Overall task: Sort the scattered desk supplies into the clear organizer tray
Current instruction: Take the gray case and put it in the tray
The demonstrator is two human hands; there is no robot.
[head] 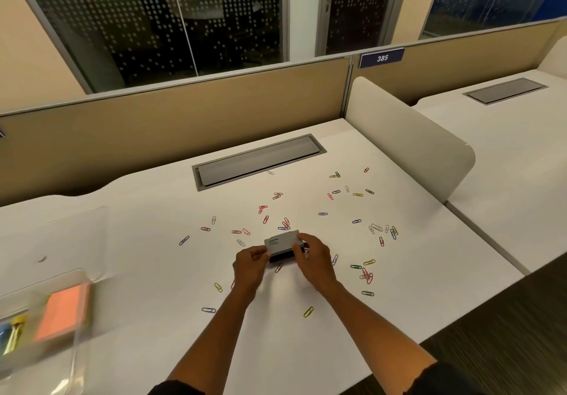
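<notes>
Holding the small box (283, 245) level, left hand (249, 267) and right hand (313, 258) pinching its ends, we carry it steadily to the tray (80, 275).

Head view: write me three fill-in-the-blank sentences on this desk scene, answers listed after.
1. Both hands, left and right, hold a small ____ box.
2. Coloured ____ lie scattered over the desk.
3. The tray at the left holds an ____ pad of sticky notes.

Missing words: grey; paper clips; orange
</notes>
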